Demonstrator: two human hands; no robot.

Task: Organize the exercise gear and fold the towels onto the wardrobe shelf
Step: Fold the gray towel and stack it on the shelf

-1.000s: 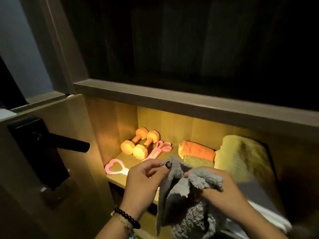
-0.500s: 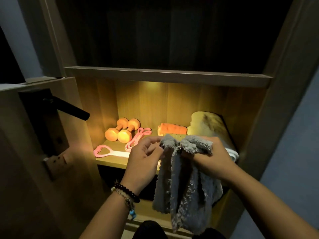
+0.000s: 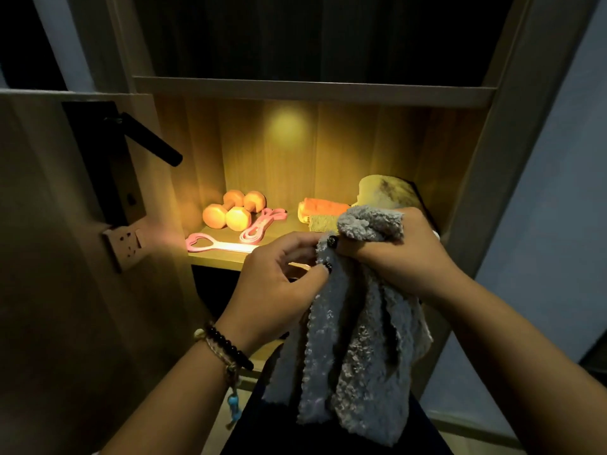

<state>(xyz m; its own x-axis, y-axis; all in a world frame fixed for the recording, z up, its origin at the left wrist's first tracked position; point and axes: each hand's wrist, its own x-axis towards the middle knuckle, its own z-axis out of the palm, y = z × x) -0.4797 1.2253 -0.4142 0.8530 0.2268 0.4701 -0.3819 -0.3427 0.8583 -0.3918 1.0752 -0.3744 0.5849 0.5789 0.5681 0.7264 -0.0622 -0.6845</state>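
Grey towel (image 3: 348, 339), fluffy and bunched, hangs in front of the lit wooden wardrobe shelf (image 3: 216, 256), gripped at its top by the right hand (image 3: 399, 254) with fingers clenched round a wad, while the left hand (image 3: 276, 284) pinches its edge. Farther in, on the shelf, lie a pink heart-handled band (image 3: 210, 243), a pink looped cord (image 3: 261, 224) and two orange dumbbells (image 3: 235, 210). Rolled orange towel (image 3: 323, 206) and a pale folded towel (image 3: 384, 192) sit at the back right. A dark-handled door (image 3: 65, 257) stands open at left.
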